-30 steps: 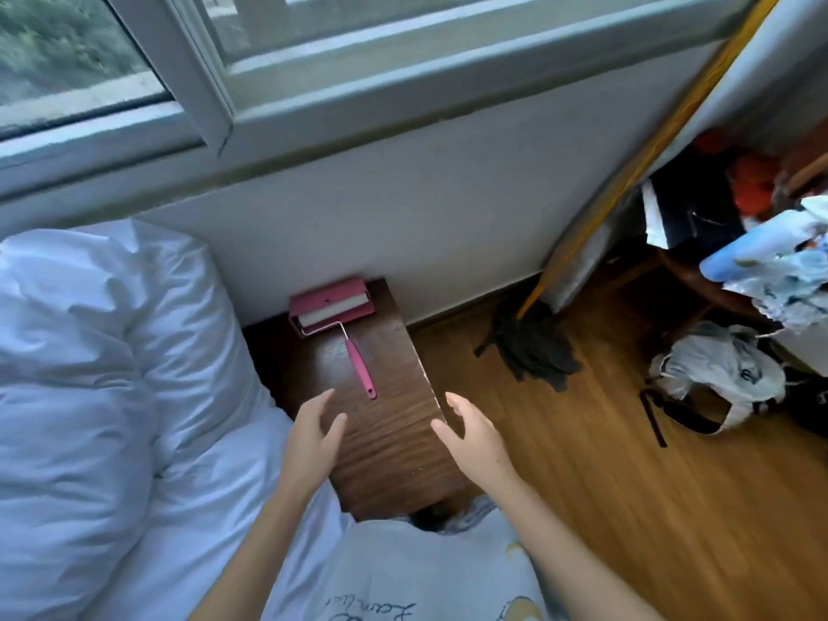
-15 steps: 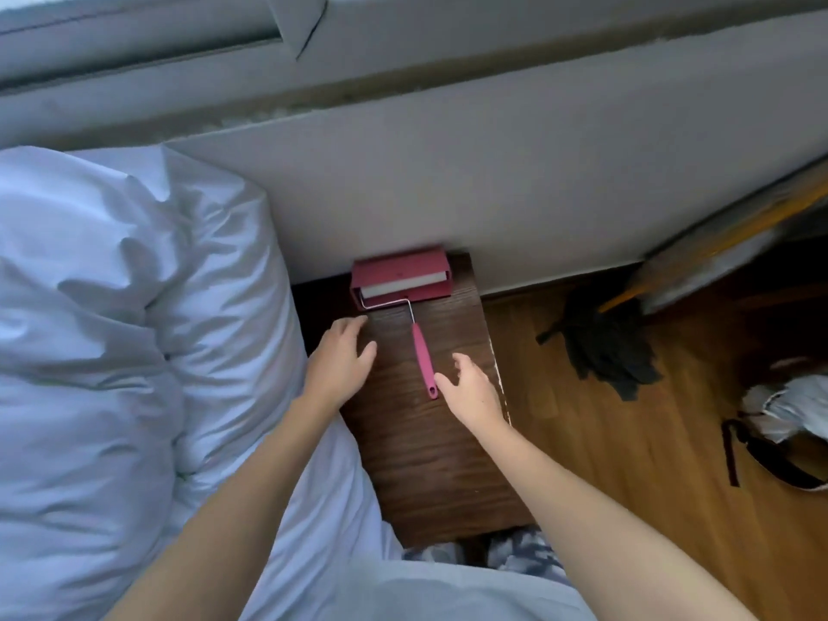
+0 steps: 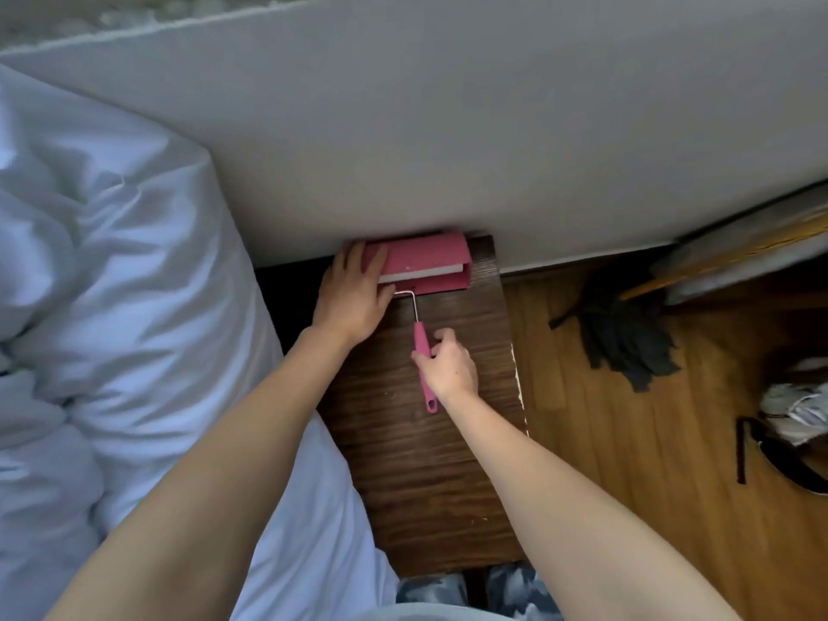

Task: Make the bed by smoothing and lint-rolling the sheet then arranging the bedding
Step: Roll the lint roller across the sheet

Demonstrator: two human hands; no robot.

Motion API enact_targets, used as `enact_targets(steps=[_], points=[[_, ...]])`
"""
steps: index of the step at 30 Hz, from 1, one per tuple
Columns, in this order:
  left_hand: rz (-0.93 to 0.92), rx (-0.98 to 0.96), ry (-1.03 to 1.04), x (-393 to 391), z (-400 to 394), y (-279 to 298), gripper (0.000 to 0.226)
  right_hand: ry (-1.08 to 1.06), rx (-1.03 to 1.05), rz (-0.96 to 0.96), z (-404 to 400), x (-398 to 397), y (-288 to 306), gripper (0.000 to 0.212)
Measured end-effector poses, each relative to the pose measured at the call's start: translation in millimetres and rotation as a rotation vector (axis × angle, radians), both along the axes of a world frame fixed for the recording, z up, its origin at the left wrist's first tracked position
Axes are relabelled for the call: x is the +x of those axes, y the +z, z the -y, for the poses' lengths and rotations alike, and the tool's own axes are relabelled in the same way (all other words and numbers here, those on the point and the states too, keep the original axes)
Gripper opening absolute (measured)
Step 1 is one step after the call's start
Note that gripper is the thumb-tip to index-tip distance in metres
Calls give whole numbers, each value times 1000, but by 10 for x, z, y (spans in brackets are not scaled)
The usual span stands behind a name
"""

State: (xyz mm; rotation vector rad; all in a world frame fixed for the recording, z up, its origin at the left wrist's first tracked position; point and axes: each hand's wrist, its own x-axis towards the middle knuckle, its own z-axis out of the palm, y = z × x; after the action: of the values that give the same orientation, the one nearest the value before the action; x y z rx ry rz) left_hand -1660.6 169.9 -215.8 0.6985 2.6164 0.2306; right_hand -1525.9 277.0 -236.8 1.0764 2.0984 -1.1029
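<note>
Nearest the camera, two bare forearms reach forward over the white sheet at the bed's edge and over a dark wood-grain counter, a narrow slab with streaky horizontal grain. Half a second ago both hands hovered short of the tool; now they have closed on it. The right hand curls its fingers round the slim pink plastic handle of the lint roller, whose looped end pokes out below the fist. The left hand has slid forward and rests its fingers on the left end of the roller's pink cover, thumb near the thin bent metal rod. The roller lies flat at the far end of the counter, its boxy cover against the pale wall, a white strip showing in its slot. Left of the arms, a crumpled white duvet bulges in soft folds. To the right, on glossy wooden floor, lies a dark shaggy mop head.
</note>
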Motion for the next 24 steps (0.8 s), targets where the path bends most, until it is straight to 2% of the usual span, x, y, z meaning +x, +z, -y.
enact_targets(steps=[2, 8, 15, 24], points=[[40, 7, 54, 6, -25, -48, 58, 24, -1, 22, 28, -43, -31, 41], [95, -44, 72, -34, -122, -81, 66, 254, 253, -5, 130, -93, -54, 36], [116, 20, 145, 127, -127, -124, 66, 42, 29, -86, 190, 52, 87, 27], [147, 56, 183, 192, -149, -109, 68, -31, -11, -59, 238, 393, 237, 29]])
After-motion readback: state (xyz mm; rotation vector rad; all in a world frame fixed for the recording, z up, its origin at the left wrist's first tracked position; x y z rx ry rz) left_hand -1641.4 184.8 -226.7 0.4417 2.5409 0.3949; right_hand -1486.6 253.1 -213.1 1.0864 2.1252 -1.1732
